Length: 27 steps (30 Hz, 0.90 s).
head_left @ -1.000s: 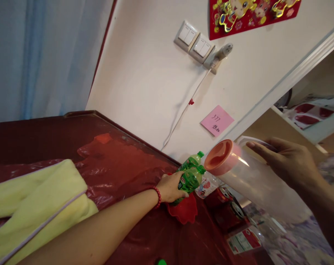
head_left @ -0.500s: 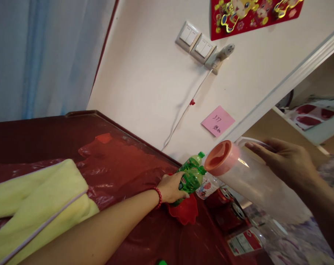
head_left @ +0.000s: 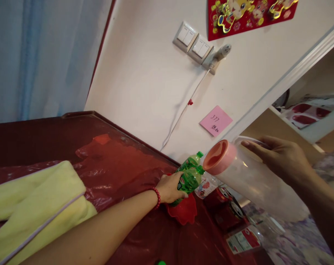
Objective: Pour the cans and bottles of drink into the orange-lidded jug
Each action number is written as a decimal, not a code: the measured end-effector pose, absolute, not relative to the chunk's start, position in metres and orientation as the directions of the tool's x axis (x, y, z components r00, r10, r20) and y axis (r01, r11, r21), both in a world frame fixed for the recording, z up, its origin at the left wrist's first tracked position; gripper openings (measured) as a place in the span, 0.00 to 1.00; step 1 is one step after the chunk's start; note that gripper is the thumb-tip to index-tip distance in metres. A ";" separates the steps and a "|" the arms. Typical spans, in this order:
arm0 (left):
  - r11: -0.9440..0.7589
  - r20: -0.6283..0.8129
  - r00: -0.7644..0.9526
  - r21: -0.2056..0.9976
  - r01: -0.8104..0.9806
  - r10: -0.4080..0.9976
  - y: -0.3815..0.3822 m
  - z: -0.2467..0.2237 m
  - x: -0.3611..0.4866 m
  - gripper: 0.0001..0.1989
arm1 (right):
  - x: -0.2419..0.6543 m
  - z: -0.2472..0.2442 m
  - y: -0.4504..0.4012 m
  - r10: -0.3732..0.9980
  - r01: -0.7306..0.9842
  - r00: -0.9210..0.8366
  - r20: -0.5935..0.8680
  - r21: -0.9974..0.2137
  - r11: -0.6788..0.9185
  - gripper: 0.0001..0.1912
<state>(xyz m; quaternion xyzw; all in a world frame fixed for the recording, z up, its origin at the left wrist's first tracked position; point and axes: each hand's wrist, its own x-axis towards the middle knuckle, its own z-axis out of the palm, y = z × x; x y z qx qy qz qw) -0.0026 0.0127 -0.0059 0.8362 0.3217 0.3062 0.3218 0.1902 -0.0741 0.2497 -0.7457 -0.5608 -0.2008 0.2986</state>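
Observation:
My left hand (head_left: 169, 187), a red bead bracelet at its wrist, is closed round a green-labelled plastic bottle (head_left: 189, 181). The lower part of this bottle is hidden by my fingers, and a red bowl (head_left: 183, 210) with a wavy rim lies by its base. A second green bottle (head_left: 193, 160) stands just behind it. On the right, my right hand (head_left: 278, 152) grips the handle of a clear pitcher (head_left: 263, 184) with a pink lid (head_left: 220, 157). The pitcher is tilted, its lid end close to the held bottle's green top; I cannot tell whether they touch.
Red cans (head_left: 229, 215) and clear jars (head_left: 244, 239) stand along the table's right edge. A yellow cloth (head_left: 51, 198) lies on the red table cover (head_left: 119, 158) at left. A green cap (head_left: 161, 262) shows at the bottom edge. Behind is a wall with a hanging white cord (head_left: 175, 123).
The whole view has shifted slightly to the left. Both hands keep their hold on the bottle and the pitcher, with hardly any movement between them.

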 end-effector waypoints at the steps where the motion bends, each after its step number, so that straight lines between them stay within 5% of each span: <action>1: -0.584 0.303 0.606 0.737 0.340 0.736 0.012 -0.005 -0.003 0.37 | 0.189 0.251 -0.074 0.717 0.958 0.286 0.636 -0.216 -0.191 0.37; 17: -0.597 0.337 0.616 0.752 0.278 0.712 0.020 -0.008 -0.002 0.33 | 0.180 0.266 -0.062 0.758 0.980 0.193 0.623 -0.160 -0.119 0.27; 27: -0.567 0.359 0.616 0.804 0.177 0.701 0.028 -0.010 0.000 0.35 | 0.210 0.225 -0.085 0.664 0.904 0.307 0.682 -0.427 0.021 0.30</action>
